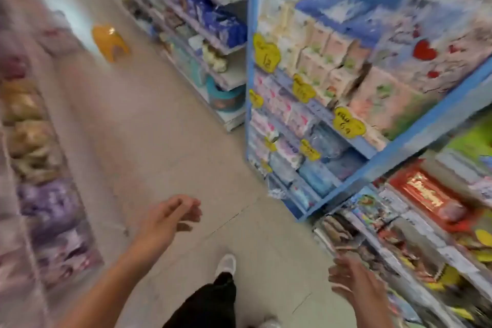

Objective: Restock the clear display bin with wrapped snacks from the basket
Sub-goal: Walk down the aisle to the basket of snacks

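The view is blurred by motion in a shop aisle. My left hand point(166, 217) hangs over the floor at lower middle, fingers loosely spread, holding nothing. My right hand point(354, 283) is at the lower right beside a snack shelf, fingers relaxed and empty. Clear bins of wrapped snacks point(32, 141) line the left edge, brown ones above purple ones. No basket is in view.
A blue shelf unit point(314, 104) with yellow price tags stands at right, snack shelves point(426, 221) below it. An orange plastic stool point(110, 41) sits on the floor far ahead. My white shoe point(226, 263) and dark trouser leg are at bottom centre on the bare beige floor.
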Available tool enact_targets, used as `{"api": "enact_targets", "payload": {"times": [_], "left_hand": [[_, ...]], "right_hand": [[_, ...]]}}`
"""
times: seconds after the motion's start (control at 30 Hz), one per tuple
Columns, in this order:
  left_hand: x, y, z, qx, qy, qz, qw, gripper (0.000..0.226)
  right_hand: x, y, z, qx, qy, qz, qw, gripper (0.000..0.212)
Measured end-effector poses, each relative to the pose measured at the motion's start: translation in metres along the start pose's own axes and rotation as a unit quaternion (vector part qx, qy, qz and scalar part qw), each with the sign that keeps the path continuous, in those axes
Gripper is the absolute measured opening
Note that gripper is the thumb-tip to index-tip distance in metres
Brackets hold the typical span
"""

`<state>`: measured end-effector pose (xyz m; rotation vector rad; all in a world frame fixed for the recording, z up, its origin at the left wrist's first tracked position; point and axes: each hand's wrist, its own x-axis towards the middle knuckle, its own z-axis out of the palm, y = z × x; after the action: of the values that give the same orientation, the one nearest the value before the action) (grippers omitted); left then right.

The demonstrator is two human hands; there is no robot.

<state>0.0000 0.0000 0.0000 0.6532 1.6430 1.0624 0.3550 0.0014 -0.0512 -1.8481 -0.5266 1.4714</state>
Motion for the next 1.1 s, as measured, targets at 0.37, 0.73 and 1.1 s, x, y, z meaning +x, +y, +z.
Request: {"api": "enact_targets", "payload": {"times": [0.37,0.73,1.1], "left_hand": [[0.031,-0.024,-0.219,-0.194,0.288,0.073,0.935,0.019],[0.211,0.073,-0.321,-0.173,0.267,0.047,0.947,0.024],[0.436,0.192,-0.358,-0.145,0.237,0.059,0.959,0.021]], "right_hand": [[0.003,-0.080,0.313,-0.231,-0.340,-0.238,0.880,0.031],[0.060,-0.202,0.519,-0.224,-0.326,-0.278,0.875,0.035],[0.201,-0.328,0.704,-0.215,-0.316,-0.224,0.897,0.029]]}}
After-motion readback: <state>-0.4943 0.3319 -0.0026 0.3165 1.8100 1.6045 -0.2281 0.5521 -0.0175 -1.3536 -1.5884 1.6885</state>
